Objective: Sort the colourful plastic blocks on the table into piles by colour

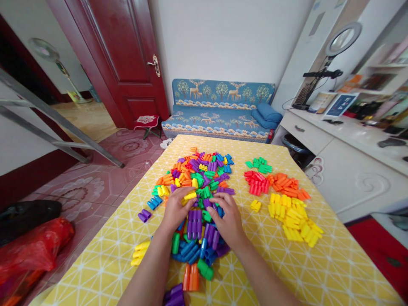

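Observation:
My left hand (176, 208) is closed in a pinch on a yellow plastic tube piece (190, 196), above the left side of a mixed pile. My right hand (230, 219) reaches over the pile's right side, thumb and fingers curved and apart. Its fingertips are close to a purple tube piece (207, 203); whether they touch it I cannot tell. Between my wrists lie purple joined tubes (194, 224), blue pieces (188, 250) and a green piece (176, 243). Orange tubes (191, 277) rest nearer to me. My palms hide part of the pile.
Sorted groups lie on the right of the yellow tablecloth (255, 263): green (259, 164), red (256, 182), orange (287, 185) and yellow pieces (295, 216). A blue sofa (219, 110) stands beyond the table, a white cabinet (360, 170) to the right, a metal ladder (73, 131) to the left.

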Tool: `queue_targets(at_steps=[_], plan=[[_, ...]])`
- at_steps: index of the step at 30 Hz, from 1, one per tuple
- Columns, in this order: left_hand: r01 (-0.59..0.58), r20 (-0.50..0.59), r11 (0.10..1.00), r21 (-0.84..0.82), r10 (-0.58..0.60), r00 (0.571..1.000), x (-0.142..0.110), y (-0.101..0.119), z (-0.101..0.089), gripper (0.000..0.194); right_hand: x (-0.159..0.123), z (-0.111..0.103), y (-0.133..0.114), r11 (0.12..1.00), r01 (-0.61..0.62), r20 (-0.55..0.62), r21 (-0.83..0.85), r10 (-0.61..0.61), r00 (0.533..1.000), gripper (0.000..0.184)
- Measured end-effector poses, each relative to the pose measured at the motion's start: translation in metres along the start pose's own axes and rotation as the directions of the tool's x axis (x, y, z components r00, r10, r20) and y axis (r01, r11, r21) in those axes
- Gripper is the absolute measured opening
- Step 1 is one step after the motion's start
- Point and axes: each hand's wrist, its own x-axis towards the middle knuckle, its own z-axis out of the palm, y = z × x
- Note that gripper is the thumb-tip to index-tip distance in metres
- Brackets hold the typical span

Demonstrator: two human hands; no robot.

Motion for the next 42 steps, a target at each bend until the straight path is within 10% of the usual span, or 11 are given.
queue_targets(at_steps=[5,12,24,36,42], plan=[[0.005,0.015,1.000,0.019,-0.005,1.000,0.000,0.000,-0.003,0.032,-0.004,0.002,-0.033,0.996,0.074,0.152,0.049,-0.081,0.985,0.015],[-0.018,-0.076,0.996,-0.089,0.011,0.997,-0.006,0.012,-0.003,0.027,-0.010,0.024,-0.018,0.985,-0.043,0.009,0.165,0.042,0.999,0.038],[-0.247,0.101,0.944,-0.219,0.273,0.957,-0.007,0.034,0.004,0.025,-0.005,0.015,-0.014,0.983,-0.158,0.014,0.092,0.157,0.987,0.036],[-0.142,0.049,0.942,-0.305,0.164,0.985,-0.007,0.030,0.002,0.009,0.002,0.012,-0.006,0.937,-0.248,0.083,0.247,0.234,0.969,0.019],[-0.051,0.043,0.948,-0.315,0.068,0.997,-0.007,0.029,0.003,0.012,-0.003,0.005,-0.014,0.995,-0.074,0.063,-0.069,0.078,0.995,0.049]])
